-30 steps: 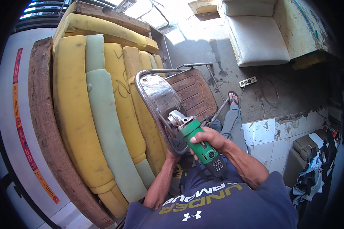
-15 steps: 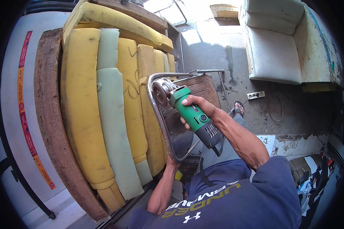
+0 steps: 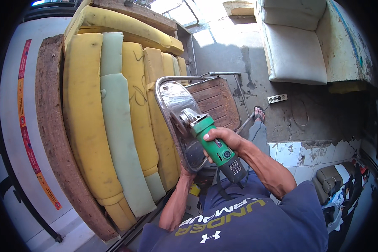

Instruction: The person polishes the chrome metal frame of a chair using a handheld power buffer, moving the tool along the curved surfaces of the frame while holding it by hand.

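My right hand is wrapped around the body of a green and black angle grinder. Its disc lies over the shiny metal back panel of a metal chair; whether it touches cannot be made out. The chair is tipped, with its rusty brown seat beyond the back panel. At the lower corner of the chair back's tubular frame, my left hand grips the edge, its fingers partly hidden behind it.
Yellow and pale green foam slabs fill a wooden frame on the left. A worn white armchair stands far right. A power strip lies on the floor by my sandalled foot. Rolled material and scraps sit lower right.
The grinder has moved down along the chair back, from near its top edge to its middle. The panel's upper part and more of the seat now show. The whole view has shifted slightly.
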Motion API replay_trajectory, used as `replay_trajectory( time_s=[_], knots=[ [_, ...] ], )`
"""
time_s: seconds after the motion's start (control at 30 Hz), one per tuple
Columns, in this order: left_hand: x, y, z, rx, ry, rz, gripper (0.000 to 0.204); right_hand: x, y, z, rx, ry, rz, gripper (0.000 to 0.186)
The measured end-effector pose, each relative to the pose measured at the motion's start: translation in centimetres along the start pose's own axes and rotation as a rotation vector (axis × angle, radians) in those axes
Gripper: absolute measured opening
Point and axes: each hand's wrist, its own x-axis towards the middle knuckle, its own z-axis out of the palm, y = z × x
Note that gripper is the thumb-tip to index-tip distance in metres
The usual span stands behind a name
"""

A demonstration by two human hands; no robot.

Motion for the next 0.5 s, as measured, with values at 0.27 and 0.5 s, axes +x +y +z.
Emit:
replay_trajectory(
  time_s=[0.27,0.5],
  knots=[
    [0.8,0.3,0.9,0.119,0.028,-0.050,0.063,-3.3,7.9,0.4,0.064,0.023,-0.034,0.040],
    [0.8,0.1,-1.0,0.244,-0.073,-0.036,0.049,-5.0,13.1,0.6,0.080,0.038,-0.047,0.041]
  ],
)
